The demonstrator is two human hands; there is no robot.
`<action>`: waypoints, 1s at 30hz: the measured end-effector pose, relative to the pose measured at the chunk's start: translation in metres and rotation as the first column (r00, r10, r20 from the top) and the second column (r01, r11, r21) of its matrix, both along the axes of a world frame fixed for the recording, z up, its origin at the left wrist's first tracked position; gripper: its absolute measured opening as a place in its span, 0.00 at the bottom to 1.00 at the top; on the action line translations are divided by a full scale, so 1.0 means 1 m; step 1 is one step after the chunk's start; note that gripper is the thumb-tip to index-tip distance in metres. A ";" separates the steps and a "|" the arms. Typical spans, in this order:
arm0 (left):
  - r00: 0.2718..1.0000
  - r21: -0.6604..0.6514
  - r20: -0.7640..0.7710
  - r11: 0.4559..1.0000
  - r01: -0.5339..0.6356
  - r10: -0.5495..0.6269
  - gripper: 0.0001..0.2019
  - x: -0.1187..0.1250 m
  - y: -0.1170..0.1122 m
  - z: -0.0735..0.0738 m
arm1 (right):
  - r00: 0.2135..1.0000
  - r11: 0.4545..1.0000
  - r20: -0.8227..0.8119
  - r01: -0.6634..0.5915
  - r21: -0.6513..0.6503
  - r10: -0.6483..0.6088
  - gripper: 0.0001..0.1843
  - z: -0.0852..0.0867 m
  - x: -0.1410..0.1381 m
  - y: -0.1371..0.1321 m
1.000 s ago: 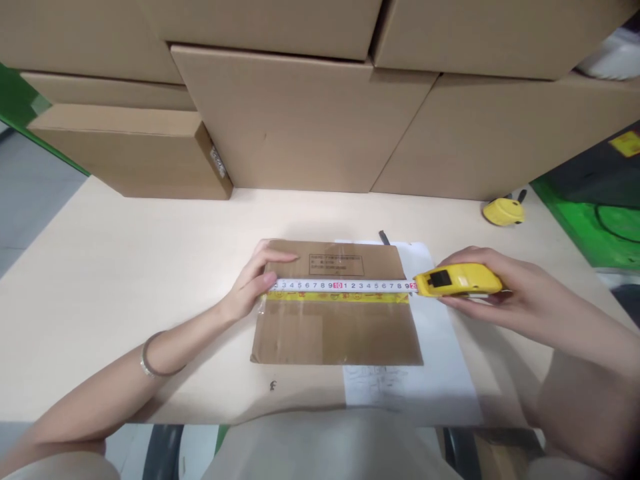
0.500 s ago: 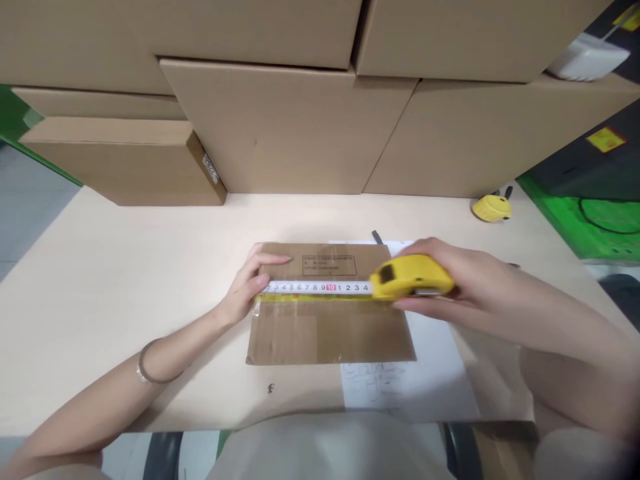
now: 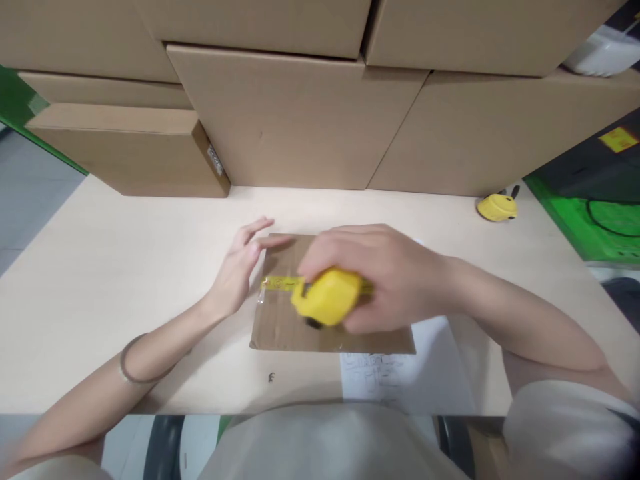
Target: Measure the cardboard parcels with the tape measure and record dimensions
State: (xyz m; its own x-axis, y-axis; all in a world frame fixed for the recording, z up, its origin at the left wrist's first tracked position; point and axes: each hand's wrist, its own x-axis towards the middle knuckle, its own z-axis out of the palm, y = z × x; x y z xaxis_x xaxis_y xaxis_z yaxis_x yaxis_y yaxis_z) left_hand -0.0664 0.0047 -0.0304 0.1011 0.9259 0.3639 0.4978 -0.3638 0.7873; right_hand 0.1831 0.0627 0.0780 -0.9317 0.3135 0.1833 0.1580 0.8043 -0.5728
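1. Yellow plastic tape measure [image 3: 327, 297] sat in our right hand [image 3: 380, 273], whose fingers were closed over the top of the case. It was above the middle of the flat brown cardboard package [image 3: 280, 330] and looked blurred.
2. Its long axis ran left to right, in line with the package's own long axis and the yellow sealing strip [image 3: 277, 283] across it. The front end seemed to point left, though the blur kept us from being sure.
3. Our left hand [image 3: 240, 270] was just left of the case, open and gripping nothing, with its fingers spread over the package's far left corner. We could not tell whether they touched it.
4. A white printed paper sheet [image 3: 400, 373] lay under the package's right part on the pale wooden table [image 3: 100, 267].
5. A second small yellow tape measure [image 3: 497, 207] stood well apart at the far right, before the stacked brown cardboard boxes [image 3: 280, 120].
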 end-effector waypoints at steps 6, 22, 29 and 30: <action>0.884 0.286 -0.387 0.876 0.388 -0.264 0.14 0.041 -0.057 0.060 | 0.990 0.964 0.053 -0.114 -0.241 0.131 0.15 0.008 0.061 -0.012; 0.614 0.245 -0.749 0.756 0.607 -0.250 0.24 0.069 -0.063 0.036 | 0.979 0.956 0.198 0.005 -0.293 0.055 0.19 -0.002 0.053 0.055; 0.599 0.274 -0.775 0.747 0.606 -0.201 0.23 0.071 -0.064 0.032 | 0.990 0.928 0.126 0.110 -0.356 -0.069 0.21 -0.018 0.047 0.121; 0.602 0.281 -0.774 0.746 0.604 -0.196 0.23 0.071 -0.064 0.032 | 0.991 0.921 0.115 0.107 -0.374 -0.068 0.21 -0.021 0.046 0.125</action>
